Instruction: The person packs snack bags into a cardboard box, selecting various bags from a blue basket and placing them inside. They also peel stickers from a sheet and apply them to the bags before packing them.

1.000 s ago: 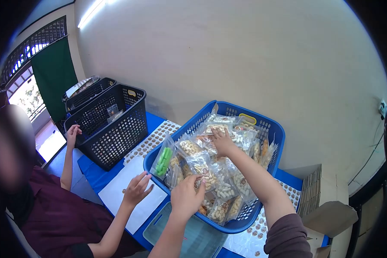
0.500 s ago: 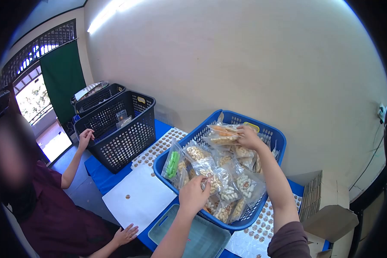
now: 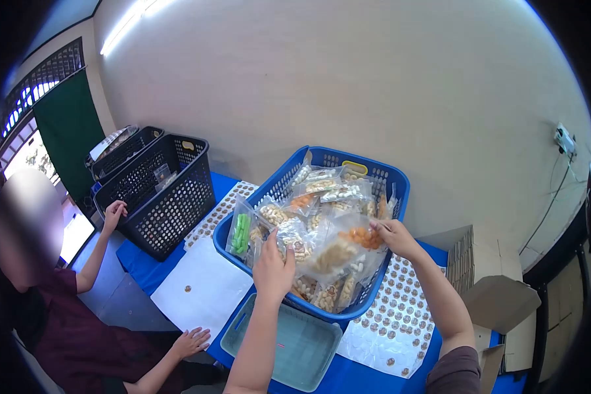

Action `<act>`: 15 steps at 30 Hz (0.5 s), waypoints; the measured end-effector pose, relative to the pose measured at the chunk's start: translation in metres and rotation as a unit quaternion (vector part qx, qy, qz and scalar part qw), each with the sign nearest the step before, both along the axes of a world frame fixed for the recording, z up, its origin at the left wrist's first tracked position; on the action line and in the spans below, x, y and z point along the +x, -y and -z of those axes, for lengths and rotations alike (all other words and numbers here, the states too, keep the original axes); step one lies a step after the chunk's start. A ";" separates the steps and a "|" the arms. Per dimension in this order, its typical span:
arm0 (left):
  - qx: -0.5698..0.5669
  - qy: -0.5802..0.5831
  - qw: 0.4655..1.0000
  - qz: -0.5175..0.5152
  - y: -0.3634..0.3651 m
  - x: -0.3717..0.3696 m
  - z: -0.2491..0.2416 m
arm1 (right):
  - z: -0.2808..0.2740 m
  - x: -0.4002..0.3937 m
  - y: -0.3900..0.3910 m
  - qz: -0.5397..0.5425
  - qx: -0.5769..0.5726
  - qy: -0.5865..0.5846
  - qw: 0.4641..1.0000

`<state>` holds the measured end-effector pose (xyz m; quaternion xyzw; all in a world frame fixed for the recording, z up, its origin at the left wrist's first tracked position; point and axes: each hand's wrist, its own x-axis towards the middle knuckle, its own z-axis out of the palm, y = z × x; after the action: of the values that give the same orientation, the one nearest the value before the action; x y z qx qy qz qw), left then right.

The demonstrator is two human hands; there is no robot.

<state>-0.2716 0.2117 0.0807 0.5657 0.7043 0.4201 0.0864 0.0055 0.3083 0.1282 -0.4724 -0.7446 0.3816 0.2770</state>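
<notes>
A blue basket (image 3: 400, 190) on the table holds several clear bags of pale, white and orange pieces. My right hand (image 3: 397, 238) pinches the edge of a clear bag with orange and tan contents (image 3: 338, 253), blurred by motion, over the basket's right part. Over the basket's front left side, my left hand (image 3: 274, 268) has its fingers apart and holds nothing. A bag of green pieces (image 3: 241, 233) leans at the left end of the basket.
A co-worker (image 3: 79, 328) sits at the left, one hand at a black basket (image 3: 171, 217), the other on a white sheet (image 3: 203, 289). An empty grey-green tray (image 3: 289, 348) lies in front. Sticker sheets (image 3: 394, 315) and cardboard boxes (image 3: 499, 302) are at the right.
My right hand has moved from the back of the basket toward its front right with a bag. My left hand has lifted off the bags and opened. The view has shifted.
</notes>
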 end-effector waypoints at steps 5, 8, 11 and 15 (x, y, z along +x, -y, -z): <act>-0.024 -0.008 0.999 0.019 -0.001 -0.002 0.004 | 0.019 0.003 -0.009 0.008 -0.062 -0.189 0.980; -0.101 -0.011 0.992 0.071 0.012 0.004 -0.025 | 0.021 -0.024 0.006 -0.017 -0.121 -0.191 0.974; -0.084 -0.037 0.994 0.054 0.011 0.002 -0.018 | 0.021 -0.049 0.017 -0.160 -0.105 -0.090 0.977; -0.034 -0.006 0.999 0.004 0.008 -0.001 -0.007 | 0.044 -0.071 -0.012 -0.216 -0.017 0.083 0.973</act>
<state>-0.2727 0.2033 0.0872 0.5675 0.7165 0.3923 0.1033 -0.0660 0.3199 0.0840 -0.3351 -0.8429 0.4046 0.1165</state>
